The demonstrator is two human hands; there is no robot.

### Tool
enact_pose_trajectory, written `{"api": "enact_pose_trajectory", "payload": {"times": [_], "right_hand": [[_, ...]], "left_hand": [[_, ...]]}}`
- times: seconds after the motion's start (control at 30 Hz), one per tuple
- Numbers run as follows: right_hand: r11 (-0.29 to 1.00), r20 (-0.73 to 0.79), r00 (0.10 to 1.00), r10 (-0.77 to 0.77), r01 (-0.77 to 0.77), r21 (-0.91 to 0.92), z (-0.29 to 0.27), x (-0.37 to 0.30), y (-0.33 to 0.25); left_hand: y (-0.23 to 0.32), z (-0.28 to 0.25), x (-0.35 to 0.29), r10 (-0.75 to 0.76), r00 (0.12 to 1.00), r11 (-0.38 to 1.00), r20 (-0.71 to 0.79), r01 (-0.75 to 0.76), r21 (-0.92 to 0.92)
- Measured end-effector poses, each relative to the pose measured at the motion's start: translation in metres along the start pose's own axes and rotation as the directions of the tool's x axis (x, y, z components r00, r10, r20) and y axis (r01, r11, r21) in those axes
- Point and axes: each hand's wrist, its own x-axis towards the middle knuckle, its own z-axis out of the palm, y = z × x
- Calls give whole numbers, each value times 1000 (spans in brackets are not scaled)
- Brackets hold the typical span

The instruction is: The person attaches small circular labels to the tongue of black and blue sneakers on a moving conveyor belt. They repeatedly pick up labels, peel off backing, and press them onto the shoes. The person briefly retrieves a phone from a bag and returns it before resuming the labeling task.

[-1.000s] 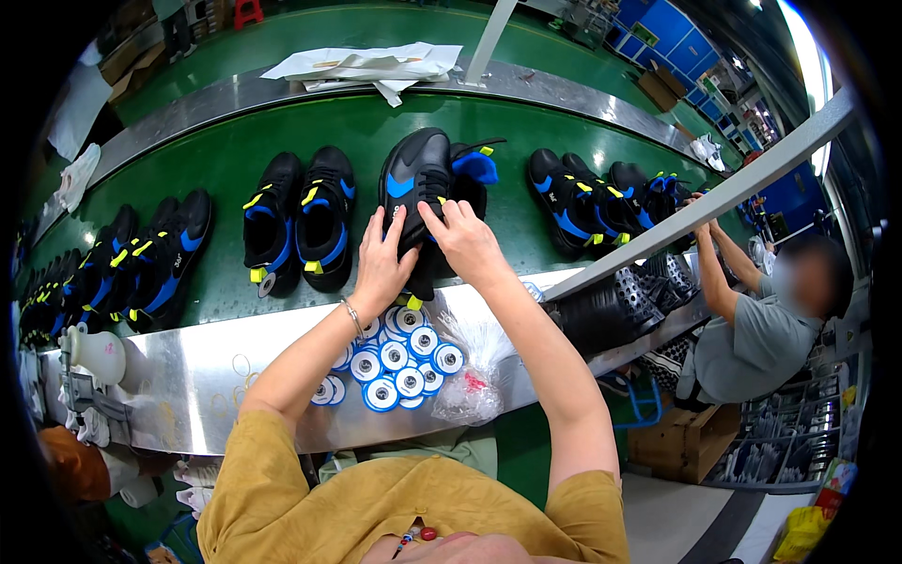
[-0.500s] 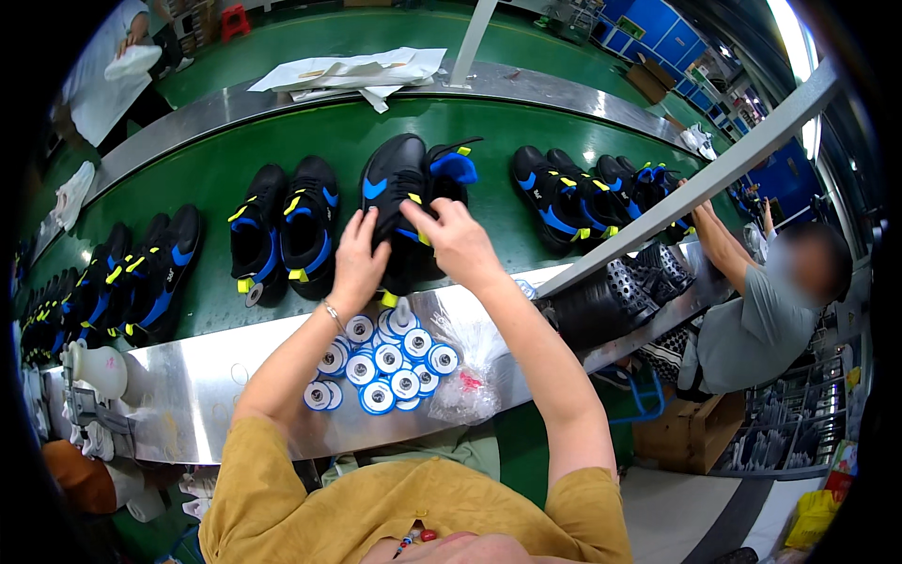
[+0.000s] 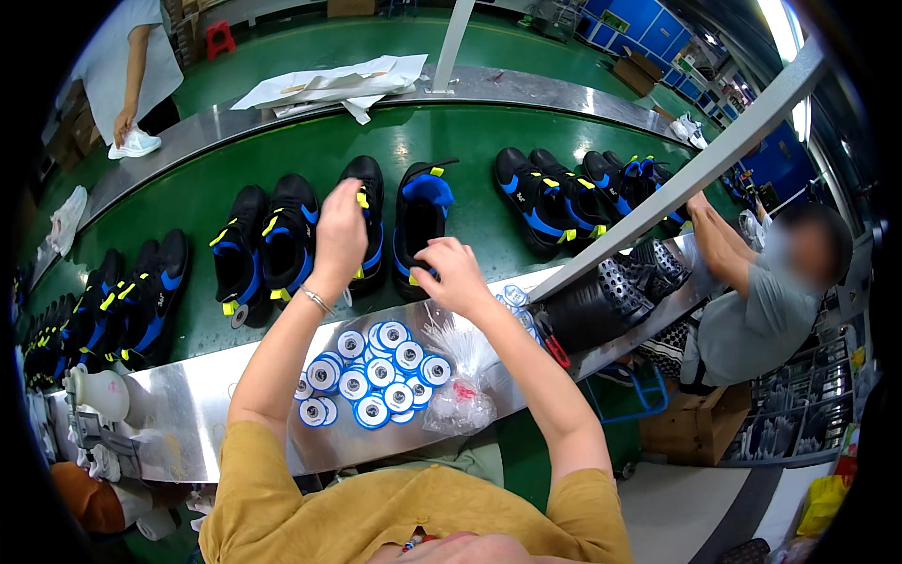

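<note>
A pair of black sneakers with blue panels and yellow loops stands in front of me on the green belt. My left hand [image 3: 340,240] is at the left sneaker [image 3: 369,226], fingers closed together by its tongue; the back of the hand hides part of the grip. At the heel of the right sneaker [image 3: 420,211], my right hand [image 3: 453,274] pinches the rim with curled fingers and thumb. Below my hands, round blue-and-white tags [image 3: 380,372] lie piled on the metal ledge. A clear plastic bag with thin strands [image 3: 462,385] rests beside them.
Another pair of sneakers [image 3: 287,235] stands left, with more rows at both sides. A grey post [image 3: 676,174] slants across the right. White sheets [image 3: 334,83] lie on the far ledge. A co-worker [image 3: 766,305] reaches in at right; another person [image 3: 132,70] handles a white shoe far left.
The left sneaker, tilted between both hands before, now stands on the belt. The right sneaker is nearer me and beside it. My right hand has moved from the left sneaker to the right one's heel.
</note>
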Motion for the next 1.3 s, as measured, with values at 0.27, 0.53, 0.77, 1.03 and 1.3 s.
{"api": "enact_pose_trajectory", "payload": {"times": [0.27,0.53,0.77,1.03,1.3], "right_hand": [[877,-317,819,479,-431,214,30,53,39],[988,-231,962,148,-152,2,24,55,39],[959,-297,918,264,-282,-20,0,65,10],[945,-29,981,192,-193,-263,-14,81,5],[966,141,983,116,-79,-244,-27,66,14]], "left_hand": [[-1,88,-8,-422,844,870,332,480,-114],[-6,83,-12,-464,829,798,313,544,-259],[13,72,-21,-365,891,856,271,436,-280],[15,67,-23,-292,913,891,286,368,-266],[26,53,-21,-339,937,858,82,344,-381]]}}
